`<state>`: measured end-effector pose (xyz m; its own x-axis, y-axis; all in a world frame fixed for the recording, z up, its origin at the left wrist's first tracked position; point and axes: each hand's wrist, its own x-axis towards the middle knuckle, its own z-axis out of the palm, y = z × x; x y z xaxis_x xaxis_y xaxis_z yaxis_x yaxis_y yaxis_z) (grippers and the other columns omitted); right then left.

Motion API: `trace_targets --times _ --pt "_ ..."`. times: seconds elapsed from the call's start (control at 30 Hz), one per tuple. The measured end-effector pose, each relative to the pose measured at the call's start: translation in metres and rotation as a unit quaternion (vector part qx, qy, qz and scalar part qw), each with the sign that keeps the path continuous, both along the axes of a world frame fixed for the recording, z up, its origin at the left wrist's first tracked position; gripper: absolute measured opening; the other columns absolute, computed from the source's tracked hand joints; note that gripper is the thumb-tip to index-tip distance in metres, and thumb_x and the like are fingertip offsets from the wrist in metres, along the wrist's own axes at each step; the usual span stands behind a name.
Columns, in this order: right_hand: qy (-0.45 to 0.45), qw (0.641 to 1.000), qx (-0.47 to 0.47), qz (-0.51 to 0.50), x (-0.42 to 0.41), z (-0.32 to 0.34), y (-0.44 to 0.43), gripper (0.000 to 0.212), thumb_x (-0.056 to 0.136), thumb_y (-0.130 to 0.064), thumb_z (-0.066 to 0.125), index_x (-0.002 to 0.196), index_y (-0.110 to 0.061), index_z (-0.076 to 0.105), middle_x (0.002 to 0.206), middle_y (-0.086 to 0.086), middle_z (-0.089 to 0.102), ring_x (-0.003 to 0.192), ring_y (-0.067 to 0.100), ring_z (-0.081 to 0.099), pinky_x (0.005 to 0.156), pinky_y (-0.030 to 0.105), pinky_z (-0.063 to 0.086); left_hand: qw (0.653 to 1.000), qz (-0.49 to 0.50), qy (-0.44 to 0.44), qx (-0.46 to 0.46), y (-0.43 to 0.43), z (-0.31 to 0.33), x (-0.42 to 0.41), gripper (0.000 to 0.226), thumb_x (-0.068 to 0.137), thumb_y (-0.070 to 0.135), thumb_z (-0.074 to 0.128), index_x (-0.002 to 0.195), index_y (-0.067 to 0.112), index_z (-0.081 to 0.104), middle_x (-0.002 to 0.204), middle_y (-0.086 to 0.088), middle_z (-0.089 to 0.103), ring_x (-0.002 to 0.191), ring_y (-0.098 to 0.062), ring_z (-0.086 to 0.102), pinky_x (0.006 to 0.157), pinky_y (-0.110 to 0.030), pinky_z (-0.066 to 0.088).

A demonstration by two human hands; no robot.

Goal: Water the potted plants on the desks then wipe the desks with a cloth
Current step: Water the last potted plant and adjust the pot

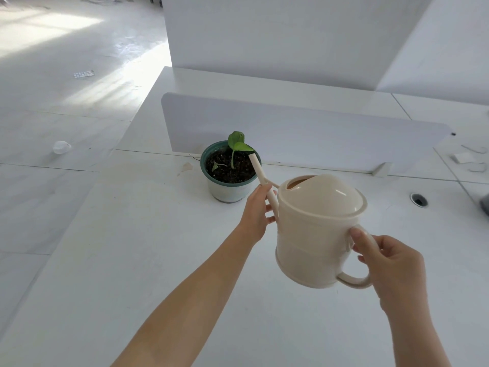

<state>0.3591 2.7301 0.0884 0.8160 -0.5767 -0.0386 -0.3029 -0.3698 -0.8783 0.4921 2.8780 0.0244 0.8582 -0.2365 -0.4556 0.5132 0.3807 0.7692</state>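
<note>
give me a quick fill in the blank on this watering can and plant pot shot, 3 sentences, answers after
1. The right hand grips the cream watering can by its ____.
2. The left hand steadies the can's ____.
3. The spout's tip hangs over the dark soil of the green-rimmed pot, which stands on the white ____ in front of a low divider panel.

Missing words: handle; spout; desk
</note>
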Motion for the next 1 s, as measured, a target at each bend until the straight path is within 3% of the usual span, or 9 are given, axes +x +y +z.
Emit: trace_targets --times 0.13,0.4,0.57,0.7,0.77,1.0 --pt "0.009 1.000 -0.008 0.021 -0.001 0.002 0.007 0.031 0.076 -0.032 0.068 0.059 -0.008 0.062 0.083 0.035 0.063 0.083 0.048 0.059 0.062 0.035 0.037 1.000 0.004 0.015 -0.003 0.009 -0.004 -0.006 0.015 0.093 0.026 0.040 0.085 0.021 0.052 0.084 0.000 0.052 0.072 -0.016 0.052 0.067 -0.032 0.044" --pt "0.020 0.998 0.002 0.060 0.006 0.002 0.030 0.032 0.075 -0.033 0.068 0.059 -0.006 0.062 0.081 0.036 0.062 0.081 0.048 0.059 0.063 0.034 0.037 0.999 0.047 0.007 0.004 0.039 -0.009 -0.009 0.016 0.093 0.028 0.041 0.094 0.019 0.054 0.088 0.000 0.052 0.075 -0.015 0.053 0.065 -0.029 0.045" --pt "0.019 0.998 0.002 0.067 0.004 0.003 0.041 0.025 0.076 -0.032 0.068 0.058 -0.016 0.063 0.079 0.034 0.063 0.081 0.047 0.060 0.063 0.033 0.038 0.998 0.063 0.000 0.004 0.046 -0.004 -0.007 0.017 0.093 0.028 0.040 0.088 0.022 0.056 0.087 0.002 0.052 0.076 -0.013 0.052 0.062 -0.027 0.044" --pt "0.021 0.998 0.005 0.065 -0.004 0.001 0.040 0.019 0.075 -0.031 0.069 0.060 -0.021 0.064 0.080 0.031 0.065 0.070 0.042 0.059 0.066 0.037 0.043 0.999 0.053 0.011 0.002 0.043 -0.009 -0.016 0.017 0.092 0.025 0.041 0.082 0.019 0.053 0.081 0.002 0.052 0.071 -0.012 0.052 0.059 -0.026 0.043" --pt "0.026 0.998 0.007 0.063 -0.010 -0.001 0.037 0.019 0.075 -0.030 0.070 0.059 -0.021 0.064 0.079 0.032 0.064 0.063 0.031 0.053 0.065 0.034 0.041 0.999 0.044 0.020 0.002 0.041 -0.014 -0.021 0.018 0.093 0.026 0.041 0.081 0.018 0.052 0.079 0.001 0.051 0.068 -0.013 0.052 0.057 -0.027 0.043" --pt "0.044 0.998 0.041 0.025 -0.038 -0.020 0.019 0.019 0.075 -0.024 0.070 0.056 -0.021 0.067 0.083 0.033 0.064 0.065 0.026 0.052 0.067 0.035 0.039 0.999 -0.003 0.047 0.015 0.028 -0.032 -0.041 0.019 0.093 0.029 0.041 0.095 0.014 0.051 0.091 -0.007 0.052 0.071 -0.017 0.054 0.061 -0.031 0.048"
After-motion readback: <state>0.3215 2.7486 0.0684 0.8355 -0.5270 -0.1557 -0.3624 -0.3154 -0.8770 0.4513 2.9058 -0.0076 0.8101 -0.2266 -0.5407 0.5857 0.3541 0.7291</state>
